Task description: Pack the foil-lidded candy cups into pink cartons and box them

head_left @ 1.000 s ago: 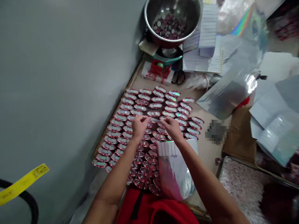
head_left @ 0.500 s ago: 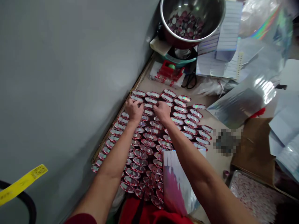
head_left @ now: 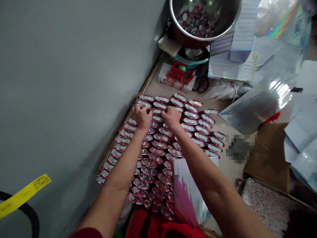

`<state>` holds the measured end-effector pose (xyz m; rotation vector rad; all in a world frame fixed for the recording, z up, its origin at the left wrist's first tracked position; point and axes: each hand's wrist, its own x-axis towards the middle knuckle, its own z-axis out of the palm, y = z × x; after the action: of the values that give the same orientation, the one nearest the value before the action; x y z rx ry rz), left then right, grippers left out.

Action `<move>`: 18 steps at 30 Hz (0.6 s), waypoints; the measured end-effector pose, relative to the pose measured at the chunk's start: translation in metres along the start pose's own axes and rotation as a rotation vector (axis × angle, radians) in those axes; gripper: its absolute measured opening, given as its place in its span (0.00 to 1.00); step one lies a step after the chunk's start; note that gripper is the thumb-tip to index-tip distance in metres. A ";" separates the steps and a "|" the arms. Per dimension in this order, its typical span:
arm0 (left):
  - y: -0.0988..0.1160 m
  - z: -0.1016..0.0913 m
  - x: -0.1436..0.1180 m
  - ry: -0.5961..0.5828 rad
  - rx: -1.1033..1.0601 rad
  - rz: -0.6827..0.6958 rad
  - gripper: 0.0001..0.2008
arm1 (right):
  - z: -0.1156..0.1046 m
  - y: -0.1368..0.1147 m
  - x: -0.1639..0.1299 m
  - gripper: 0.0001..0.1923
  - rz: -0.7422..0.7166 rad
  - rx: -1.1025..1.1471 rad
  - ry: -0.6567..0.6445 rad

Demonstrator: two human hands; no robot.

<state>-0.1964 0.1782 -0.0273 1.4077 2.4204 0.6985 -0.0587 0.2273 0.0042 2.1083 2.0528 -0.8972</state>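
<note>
Pressing on far-row red-rimmed discs (head_left: pixel 158 114) | left hand (head_left: pixel 141 116) curled, fingertips on a disc | right hand (head_left: pixel 171 117) likewise | grip itself indeterminate | bench (head_left: pixel 223 165).

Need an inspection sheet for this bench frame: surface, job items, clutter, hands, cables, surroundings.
Surface: tan bench top, mostly covered.
Job's things: rows of red-rimmed round caps; both hands work a cap in the far rows.
Clutter: steel bowl of discs, scissors, foil sheets, shiny bag.
Hands: left hand and right hand, fingers curled; grip hidden.
Cables: black hose or cable, lower left.
Surroundings: grey wall.
</note>
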 end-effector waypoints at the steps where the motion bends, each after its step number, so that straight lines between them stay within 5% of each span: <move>1: 0.001 0.000 0.000 0.002 0.002 -0.002 0.07 | -0.001 -0.002 0.000 0.16 0.016 -0.011 -0.008; 5: 0.000 0.000 0.001 0.035 -0.023 -0.036 0.10 | -0.008 -0.002 0.002 0.15 0.078 -0.002 -0.045; 8: -0.006 0.000 0.010 0.088 -0.079 -0.130 0.26 | -0.014 0.003 0.010 0.24 0.137 0.077 -0.048; 10: -0.009 -0.001 0.020 0.039 -0.114 -0.155 0.32 | -0.015 0.001 0.014 0.32 0.167 0.130 -0.017; 13: -0.005 -0.008 0.039 -0.118 -0.115 -0.169 0.34 | -0.015 -0.005 0.010 0.27 0.129 0.181 0.029; 16: -0.001 -0.022 0.045 -0.199 -0.064 -0.107 0.34 | -0.019 0.016 -0.024 0.17 0.034 0.231 0.114; 18: -0.008 -0.034 0.032 -0.180 -0.048 0.027 0.35 | -0.023 0.058 -0.068 0.17 -0.018 0.260 0.218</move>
<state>-0.2336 0.1936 -0.0020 1.4223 2.2363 0.6031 0.0074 0.1701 0.0335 2.4219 2.1619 -1.0284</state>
